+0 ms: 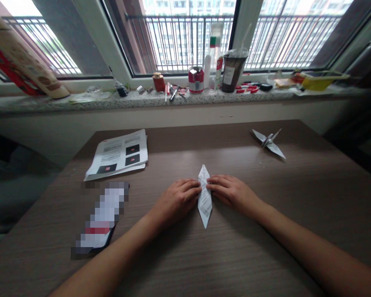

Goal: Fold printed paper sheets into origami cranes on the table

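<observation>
Both forearms (128,247) angle toward the desk's (204,264) far edge, left hand (181,195) and right hand (230,190) palm-down, fingers (191,184) gently bent.

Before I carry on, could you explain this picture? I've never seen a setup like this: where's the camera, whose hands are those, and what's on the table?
There is no machine here. One camera, worn on a person's head, looks forward and down at their own bare hands. The left hand and right hand touch opposite sides of a narrow folded paper, pointed at both ends; whether they grip it or only steady it, I can't tell. On the brown table, a paper stack lies far left, with a pixelated object nearer the person. A finished-looking folded paper figure sits far right. Beyond, a windowsill holds a red can, a dark cup and other small items.
</observation>
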Available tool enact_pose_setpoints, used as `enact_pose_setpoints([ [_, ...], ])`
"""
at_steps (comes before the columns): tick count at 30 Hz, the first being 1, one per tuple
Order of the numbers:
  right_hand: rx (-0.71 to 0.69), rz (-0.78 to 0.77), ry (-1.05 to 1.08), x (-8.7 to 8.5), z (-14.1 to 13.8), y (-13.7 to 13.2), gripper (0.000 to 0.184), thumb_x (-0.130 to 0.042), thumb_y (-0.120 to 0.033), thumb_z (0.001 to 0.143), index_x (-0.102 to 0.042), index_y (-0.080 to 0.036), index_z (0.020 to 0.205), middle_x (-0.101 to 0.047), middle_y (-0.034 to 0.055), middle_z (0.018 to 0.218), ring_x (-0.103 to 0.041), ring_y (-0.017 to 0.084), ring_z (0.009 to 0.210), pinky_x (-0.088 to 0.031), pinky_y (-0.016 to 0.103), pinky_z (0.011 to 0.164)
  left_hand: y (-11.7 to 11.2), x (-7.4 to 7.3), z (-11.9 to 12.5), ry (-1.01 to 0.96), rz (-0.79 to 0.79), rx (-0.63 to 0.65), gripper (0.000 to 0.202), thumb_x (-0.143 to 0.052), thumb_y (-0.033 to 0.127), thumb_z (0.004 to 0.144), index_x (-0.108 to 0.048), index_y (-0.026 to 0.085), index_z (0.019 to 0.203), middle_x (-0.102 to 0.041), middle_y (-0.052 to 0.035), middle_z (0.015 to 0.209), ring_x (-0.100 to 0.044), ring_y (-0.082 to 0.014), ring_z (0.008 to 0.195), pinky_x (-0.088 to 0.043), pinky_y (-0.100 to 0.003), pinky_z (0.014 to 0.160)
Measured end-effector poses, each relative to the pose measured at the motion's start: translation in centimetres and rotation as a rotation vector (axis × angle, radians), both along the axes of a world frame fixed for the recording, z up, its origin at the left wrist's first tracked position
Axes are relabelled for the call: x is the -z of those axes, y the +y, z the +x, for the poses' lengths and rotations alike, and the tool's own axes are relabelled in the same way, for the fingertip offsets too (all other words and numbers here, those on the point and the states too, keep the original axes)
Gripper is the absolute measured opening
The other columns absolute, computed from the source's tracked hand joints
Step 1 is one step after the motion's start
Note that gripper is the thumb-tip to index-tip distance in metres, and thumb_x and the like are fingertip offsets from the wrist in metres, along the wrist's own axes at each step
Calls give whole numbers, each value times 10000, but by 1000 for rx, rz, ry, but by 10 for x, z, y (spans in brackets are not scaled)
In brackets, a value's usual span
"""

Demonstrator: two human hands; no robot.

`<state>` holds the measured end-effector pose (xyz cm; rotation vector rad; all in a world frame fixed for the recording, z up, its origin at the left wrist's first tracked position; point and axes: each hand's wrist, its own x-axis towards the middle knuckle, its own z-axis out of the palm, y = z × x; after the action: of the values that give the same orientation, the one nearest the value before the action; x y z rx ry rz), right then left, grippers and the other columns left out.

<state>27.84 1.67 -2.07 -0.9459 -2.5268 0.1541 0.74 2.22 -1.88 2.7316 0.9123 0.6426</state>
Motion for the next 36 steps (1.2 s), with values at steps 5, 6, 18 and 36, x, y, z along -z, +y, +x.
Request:
enact_pose_setpoints([
  [5, -40, 31, 12, -3, -4, 0, 265, -537, -240, 1057, -708, -219, 1259, -732, 112, 1244, -687, 268, 1143, -587, 452, 961, -1, -1, 1, 12, -8, 9, 279, -587, 202, 1030, -666, 212, 1298, -689, -91, 1300, -632, -255, 1202, -535, -466, 1046],
  [6, -48, 26, 19, -3, -4, 0, 261, -534, -243, 1059, -710, -214, 1249, -735, 112, 1232, -689, 266, 1135, -589, 447, 958, -1, -1, 1, 17, -10, 10, 283, -588, 202, 1030, -662, 213, 1303, -686, -90, 1305, -629, -256, 1205, -532, -468, 1049],
  [18, 24, -157, 236, 9, -5, -4, 167, -602, -192, 1016, -725, -227, 1125, -744, 89, 1206, -712, 231, 1086, -588, 386, 930, -1, -8, 4, 67, 30, -7, 187, -623, 209, 998, -693, 217, 1172, -686, -94, 1256, -635, -276, 1149, -512, -477, 1018],
  [36, 22, -193, 267, 6, -9, -6, 134, -601, -169, 1009, -707, -229, 1064, -734, 84, 1184, -683, 234, 1094, -555, 391, 939, 0, 1, 11, 61, 99, -42, 126, -642, 161, 973, -692, 190, 1085, -695, -94, 1180, -639, -277, 1056, -536, -441, 934],
])
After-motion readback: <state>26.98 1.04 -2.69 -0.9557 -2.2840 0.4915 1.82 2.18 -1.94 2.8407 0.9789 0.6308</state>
